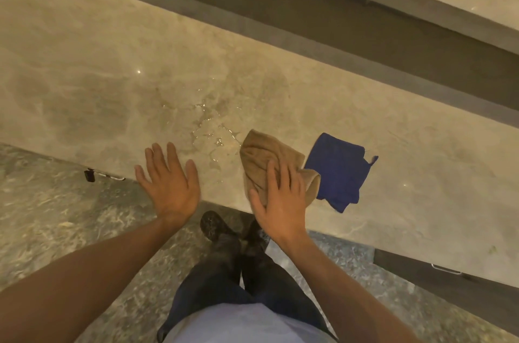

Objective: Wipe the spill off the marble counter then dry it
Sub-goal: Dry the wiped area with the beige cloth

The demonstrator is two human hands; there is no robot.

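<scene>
The spill (209, 129) lies as thin glinting streaks near the marble counter's (84, 84) front edge, its long axis running from that edge toward the back. Just right of it, the right hand (276, 202) presses flat, fingers spread, on a crumpled tan cloth (261, 155). A blue cloth (338, 171) lies just beyond, touching the tan one. The left hand (168, 184) is open, fingers splayed, at the front edge. Bare marble stretches left and back.

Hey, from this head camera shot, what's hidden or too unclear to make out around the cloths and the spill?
- Tan cloth: near part hidden under the right hand.
- Blue cloth: its left edge is tucked behind the tan cloth.
- Spill: its outline fades into the marble counter.
- Left hand: counter contact unclear.
</scene>
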